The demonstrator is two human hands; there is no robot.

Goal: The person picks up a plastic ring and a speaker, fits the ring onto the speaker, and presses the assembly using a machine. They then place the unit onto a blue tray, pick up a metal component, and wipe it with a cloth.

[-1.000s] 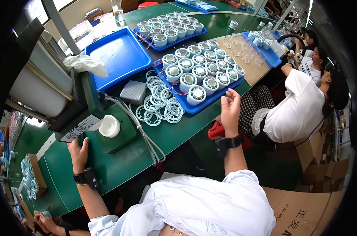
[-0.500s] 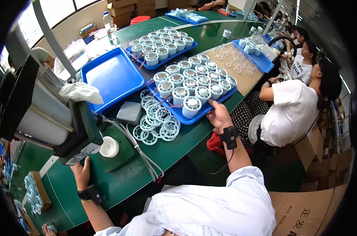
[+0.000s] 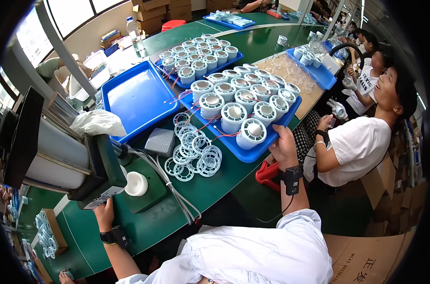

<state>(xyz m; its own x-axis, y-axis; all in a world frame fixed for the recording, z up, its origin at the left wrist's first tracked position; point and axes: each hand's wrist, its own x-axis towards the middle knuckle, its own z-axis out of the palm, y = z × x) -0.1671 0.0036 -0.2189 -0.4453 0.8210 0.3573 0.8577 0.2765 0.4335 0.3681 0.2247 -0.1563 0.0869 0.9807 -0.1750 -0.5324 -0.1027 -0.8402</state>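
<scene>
My right hand (image 3: pixel 285 147) grips the near right corner of a blue tray (image 3: pixel 247 155), thumb on the rim. White cylindrical motor-like housings (image 3: pixel 233 117) stand upright in rows on it, with slotted pale blue tops and thin red wires trailing off the left side. That near corner looks raised off the table. My left hand (image 3: pixel 104 217) is beside the lower edge of a dark green bench press (image 3: pixel 106 163); its thumb points up, and the press head hides its fingers. A white round cup-shaped fixture (image 3: pixel 136 184) sits on the press base.
Loose pale blue slotted rings (image 3: pixel 196 150) lie beside a grey foot pedal (image 3: pixel 160 142) and cables (image 3: pixel 172 184). Behind are a bare blue tray (image 3: pixel 139 97) and another tray of housings (image 3: pixel 200 54). A co-worker in white (image 3: pixel 354 146) sits at right, near a red stool (image 3: pixel 268 175).
The tray in my right hand has come nearer and its near corner has risen, so the housings look larger. My left hand stays by the press. The co-worker's head has turned up.
</scene>
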